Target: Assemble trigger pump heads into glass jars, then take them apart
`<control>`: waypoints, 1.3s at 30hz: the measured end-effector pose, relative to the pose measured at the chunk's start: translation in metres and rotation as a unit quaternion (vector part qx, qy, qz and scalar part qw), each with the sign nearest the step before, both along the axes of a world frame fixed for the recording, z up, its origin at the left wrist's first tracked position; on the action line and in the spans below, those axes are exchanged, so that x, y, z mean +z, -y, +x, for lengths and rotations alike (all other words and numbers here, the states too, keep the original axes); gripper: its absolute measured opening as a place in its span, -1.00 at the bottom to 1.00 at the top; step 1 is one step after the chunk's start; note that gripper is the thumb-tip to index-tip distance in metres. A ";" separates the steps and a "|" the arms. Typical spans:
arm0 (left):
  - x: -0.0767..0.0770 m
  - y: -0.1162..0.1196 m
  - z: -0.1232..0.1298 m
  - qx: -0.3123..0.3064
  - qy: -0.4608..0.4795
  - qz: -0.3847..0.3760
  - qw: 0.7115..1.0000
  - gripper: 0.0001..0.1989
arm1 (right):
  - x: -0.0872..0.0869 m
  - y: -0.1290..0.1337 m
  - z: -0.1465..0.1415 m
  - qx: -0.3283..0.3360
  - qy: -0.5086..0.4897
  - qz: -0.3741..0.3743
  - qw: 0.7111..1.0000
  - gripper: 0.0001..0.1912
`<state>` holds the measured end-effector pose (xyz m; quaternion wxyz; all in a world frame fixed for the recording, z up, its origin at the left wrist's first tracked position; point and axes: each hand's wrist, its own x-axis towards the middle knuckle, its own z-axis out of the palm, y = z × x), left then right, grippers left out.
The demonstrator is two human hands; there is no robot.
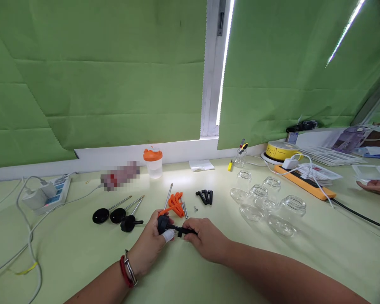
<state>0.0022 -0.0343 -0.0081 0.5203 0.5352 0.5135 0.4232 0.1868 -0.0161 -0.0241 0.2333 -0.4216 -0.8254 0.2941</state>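
Note:
Just in front of me, my left hand [154,236] is closed around a black round part [162,223] with an orange strip along its top. A white wrap covers one finger. My right hand [205,238] pinches a slim black stick-like piece [188,231], which meets the round part between my hands; whether they are joined I cannot tell. Beyond lie several orange arms [176,206], a metal rod [168,196], short metal pins [185,210] and tiny screws [195,208]. Three black crank-like pieces [205,197] rest to their right. Black discs with metal shafts [118,215] lie on the left.
Several clear glass jars [286,216] stand at the right, near an orange power strip [307,183]. An orange-lidded cup [153,163] stands at the back. White cables [30,234] trail on the left from a socket block [55,195]. Another person's hand [376,187] shows far right.

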 end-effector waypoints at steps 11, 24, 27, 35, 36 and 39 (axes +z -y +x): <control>0.002 0.001 0.001 -0.007 0.007 -0.011 1.000 -0.61 | -0.002 0.001 -0.003 0.029 -0.018 0.026 0.999 -0.68; -0.004 0.011 0.003 0.020 0.026 0.182 0.983 -0.50 | -0.008 0.011 -0.017 0.083 -0.240 -0.210 0.944 -0.71; -0.007 0.015 0.004 0.002 -0.001 0.249 0.969 -0.37 | -0.007 0.010 -0.019 0.104 -0.300 -0.261 0.912 -0.73; 0.001 0.021 0.000 -0.021 -0.260 0.383 0.886 0.06 | -0.002 0.012 -0.014 0.188 -0.388 -0.340 0.836 -0.61; 0.002 0.021 0.000 -0.030 -0.287 0.400 0.870 0.12 | -0.001 0.013 -0.013 0.195 -0.385 -0.340 0.836 -0.61; 0.005 0.021 0.000 -0.054 -0.341 0.437 0.830 0.22 | 0.002 0.015 -0.012 0.201 -0.374 -0.335 0.841 -0.61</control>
